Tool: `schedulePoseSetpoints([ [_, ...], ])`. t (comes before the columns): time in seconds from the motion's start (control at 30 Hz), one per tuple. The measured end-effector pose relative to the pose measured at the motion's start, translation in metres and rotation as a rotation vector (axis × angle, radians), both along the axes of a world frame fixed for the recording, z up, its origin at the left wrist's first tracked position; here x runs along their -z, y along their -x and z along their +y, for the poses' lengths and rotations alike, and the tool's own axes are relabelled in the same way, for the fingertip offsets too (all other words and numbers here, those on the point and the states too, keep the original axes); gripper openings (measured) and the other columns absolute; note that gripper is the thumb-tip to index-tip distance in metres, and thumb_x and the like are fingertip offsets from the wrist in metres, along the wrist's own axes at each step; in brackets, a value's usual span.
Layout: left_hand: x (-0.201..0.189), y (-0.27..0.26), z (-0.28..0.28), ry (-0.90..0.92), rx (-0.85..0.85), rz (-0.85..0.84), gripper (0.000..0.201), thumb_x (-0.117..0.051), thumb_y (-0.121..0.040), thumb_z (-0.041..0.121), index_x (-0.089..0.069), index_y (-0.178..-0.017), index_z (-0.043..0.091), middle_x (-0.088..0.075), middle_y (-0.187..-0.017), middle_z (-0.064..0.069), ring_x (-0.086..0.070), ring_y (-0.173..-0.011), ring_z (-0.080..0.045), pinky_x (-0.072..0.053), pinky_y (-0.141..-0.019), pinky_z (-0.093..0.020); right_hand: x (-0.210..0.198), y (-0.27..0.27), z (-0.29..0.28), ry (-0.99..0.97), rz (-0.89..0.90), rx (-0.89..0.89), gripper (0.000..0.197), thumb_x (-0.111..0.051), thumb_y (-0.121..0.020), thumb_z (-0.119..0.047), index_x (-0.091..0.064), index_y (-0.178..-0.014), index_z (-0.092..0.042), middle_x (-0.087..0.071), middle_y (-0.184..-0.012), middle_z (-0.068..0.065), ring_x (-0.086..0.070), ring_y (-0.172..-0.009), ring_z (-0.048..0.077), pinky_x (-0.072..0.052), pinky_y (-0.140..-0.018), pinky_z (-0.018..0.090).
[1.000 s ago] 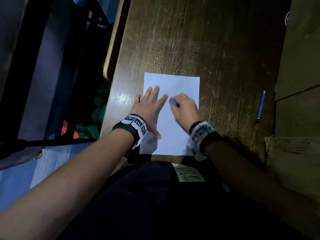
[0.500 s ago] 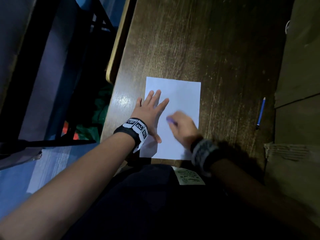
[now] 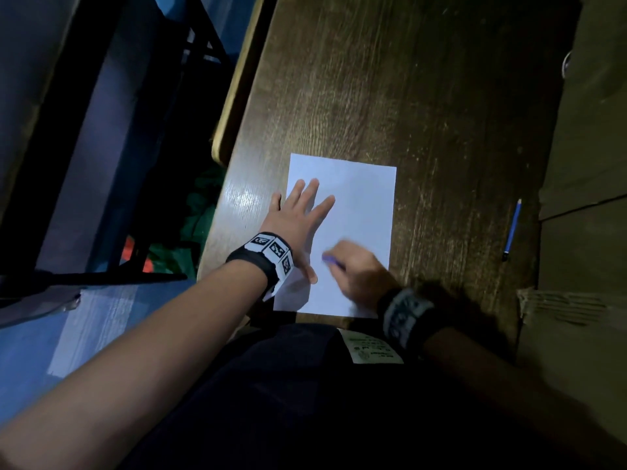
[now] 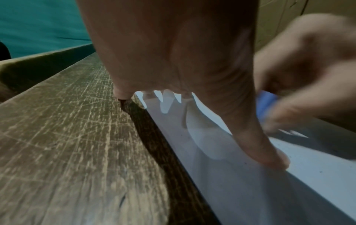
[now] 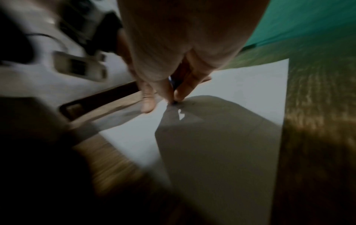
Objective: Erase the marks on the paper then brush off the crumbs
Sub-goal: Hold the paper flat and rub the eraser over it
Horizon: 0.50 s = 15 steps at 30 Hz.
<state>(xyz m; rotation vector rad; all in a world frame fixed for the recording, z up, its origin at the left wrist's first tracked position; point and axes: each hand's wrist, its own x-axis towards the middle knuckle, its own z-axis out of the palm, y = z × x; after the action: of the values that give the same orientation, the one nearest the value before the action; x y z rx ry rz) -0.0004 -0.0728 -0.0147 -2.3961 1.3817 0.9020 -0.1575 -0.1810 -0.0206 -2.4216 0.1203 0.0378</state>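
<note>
A white sheet of paper (image 3: 359, 212) lies on the dark wooden desk (image 3: 424, 106) near its front edge. My left hand (image 3: 298, 215) lies flat on the sheet's left side, fingers straight and spread, the little finger on the wood. My right hand (image 3: 356, 269) is blurred over the lower middle of the sheet and pinches a small blue eraser (image 3: 330, 259) against the paper. The left wrist view shows the eraser (image 4: 266, 105) between the right hand's fingers, beside my left thumb (image 4: 269, 153). In the right wrist view the fingertips (image 5: 174, 97) touch the paper (image 5: 240, 85). Small dark specks dot the sheet.
A blue pencil (image 3: 512, 228) lies on the desk to the right of the paper. Cardboard boxes (image 3: 583, 259) stand along the desk's right side. The desk's left edge (image 3: 234, 106) drops off to a dark chair frame and the floor. My lap is below the front edge.
My right hand has slid with the eraser down the sheet towards me, from beside the left fingertips to near the left thumb. The left hand stays flat on the paper.
</note>
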Motion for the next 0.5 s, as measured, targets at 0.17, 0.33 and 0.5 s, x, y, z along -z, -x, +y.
schedulePoseSetpoints([
  [0.17, -0.001, 0.000, 0.000, 0.004, 0.005, 0.017, 0.167, -0.085, -0.037, 0.083, 0.015, -0.160, 0.029, 0.026, -0.166, -0.012, 0.020, -0.154, -0.035, -0.008, -0.121, -0.064, -0.001, -0.030, -0.019, 0.025, 0.076, 0.033, 0.009, -0.061, -0.092, -0.009, -0.069, -0.094, -0.007, -0.062, -0.087, 0.009, -0.060, -0.082, 0.025, -0.049, -0.081, 0.036],
  [0.33, -0.003, 0.001, 0.001, 0.004, 0.006, 0.014, 0.167, -0.085, -0.037, 0.082, 0.015, -0.160, 0.029, 0.026, -0.167, -0.012, 0.019, -0.155, -0.035, -0.008, -0.122, -0.064, 0.011, -0.053, -0.028, 0.009, 0.013, 0.361, 0.011, -0.062, -0.093, -0.013, -0.071, -0.099, -0.008, -0.064, -0.090, 0.008, -0.061, -0.081, 0.021, -0.051, -0.081, 0.035],
  [0.5, 0.000, -0.002, 0.001, 0.003, -0.001, 0.014, 0.167, -0.084, -0.037, 0.083, 0.017, -0.160, 0.030, 0.028, -0.166, -0.011, 0.022, -0.154, -0.034, -0.006, -0.121, -0.063, 0.002, 0.026, 0.015, -0.059, 0.075, -0.103, 0.006, -0.067, -0.087, -0.002, -0.071, -0.090, -0.004, -0.064, -0.082, 0.010, -0.061, -0.073, 0.027, -0.051, -0.071, 0.037],
])
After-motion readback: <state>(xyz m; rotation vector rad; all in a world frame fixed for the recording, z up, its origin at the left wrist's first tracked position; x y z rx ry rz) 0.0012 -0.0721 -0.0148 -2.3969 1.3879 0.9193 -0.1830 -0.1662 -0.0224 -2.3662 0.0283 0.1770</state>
